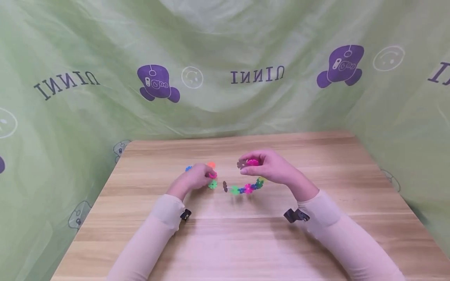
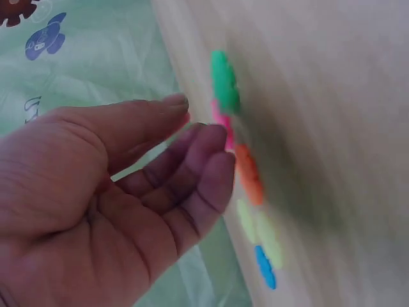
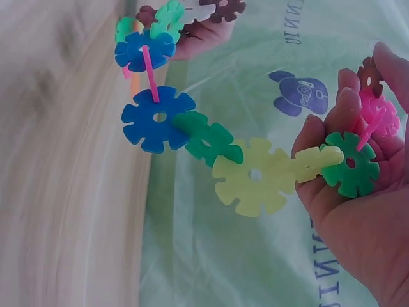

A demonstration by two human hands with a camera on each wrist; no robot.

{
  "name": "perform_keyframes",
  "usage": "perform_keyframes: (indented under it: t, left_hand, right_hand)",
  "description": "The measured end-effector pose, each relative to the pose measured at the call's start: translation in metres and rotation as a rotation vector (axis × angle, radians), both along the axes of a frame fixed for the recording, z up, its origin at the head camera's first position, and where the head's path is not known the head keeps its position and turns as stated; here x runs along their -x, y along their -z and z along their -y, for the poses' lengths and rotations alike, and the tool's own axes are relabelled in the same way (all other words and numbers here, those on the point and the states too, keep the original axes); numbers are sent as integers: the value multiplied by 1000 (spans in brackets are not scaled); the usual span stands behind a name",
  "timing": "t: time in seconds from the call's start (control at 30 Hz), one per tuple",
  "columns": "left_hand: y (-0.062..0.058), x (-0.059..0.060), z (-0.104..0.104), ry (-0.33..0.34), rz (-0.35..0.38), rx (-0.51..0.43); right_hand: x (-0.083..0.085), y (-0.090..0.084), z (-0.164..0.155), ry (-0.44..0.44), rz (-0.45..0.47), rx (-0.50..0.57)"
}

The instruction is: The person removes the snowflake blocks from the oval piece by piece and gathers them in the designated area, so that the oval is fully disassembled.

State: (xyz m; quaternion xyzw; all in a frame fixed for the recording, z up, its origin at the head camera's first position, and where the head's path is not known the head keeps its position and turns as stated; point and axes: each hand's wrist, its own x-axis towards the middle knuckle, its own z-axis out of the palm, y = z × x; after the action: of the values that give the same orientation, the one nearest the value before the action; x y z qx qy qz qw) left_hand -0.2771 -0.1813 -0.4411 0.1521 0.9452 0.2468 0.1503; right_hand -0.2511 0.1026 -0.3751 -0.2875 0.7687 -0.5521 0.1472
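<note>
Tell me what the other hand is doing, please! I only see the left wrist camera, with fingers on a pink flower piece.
Observer: The right hand holds a chain of coloured discs that curves down towards the table.
Operator: What colours?
Observer: From the hand outwards, the right wrist view shows green, pale yellow, green, blue.
Operator: Does it touch my hand?
Observer: No. The head view shows a gap between its brown end disc and the left hand, which pinches the pink disc.

Wooden table (image 1: pixel 316 164); green printed backdrop (image 1: pixel 225 50) behind, both sides.
</note>
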Motion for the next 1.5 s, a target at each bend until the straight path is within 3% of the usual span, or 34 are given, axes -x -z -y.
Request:
perform_keyframes:
  t: [0.17, 0.33, 0.43, 0.57, 0.67, 0.77, 1.0, 1.17, 1.33, 1.5]
  left_hand:
    - [-22, -2, -7, 6, -54, -70]
    - [-44, -13, -23, 80, -225, -220]
    - [-55, -25, -32, 161, -345, -341]
    - [-68, -38, -43, 322, -471, -493]
    - [-73, -43, -48, 406, -544, -537]
    - [-74, -45, -52, 431, -588, -542]
    - [-71, -44, -55, 432, -655, -563]
    - [-73, -43, -52, 367, -681, -610]
    - [-73, -45, -47, 290, -597, -637]
    - [-73, -48, -47, 269, -488, -606]
  right_hand:
    - [2, -3, 1, 5, -11, -5]
    - [2, -1, 2, 8, -12, 31]
    - [2, -1, 3, 16, 0, 62]
    - [2, 0, 4, 39, 4, 91]
    - [2, 2, 4, 55, 6, 104]
    - [2, 2, 3, 68, -16, 92]
    - [-1, 1, 0, 67, -41, 64]
    - [-2, -1, -2, 85, -46, 81]
    - [-4, -3, -4, 93, -38, 91]
    - [-7, -4, -3, 100, -68, 64]
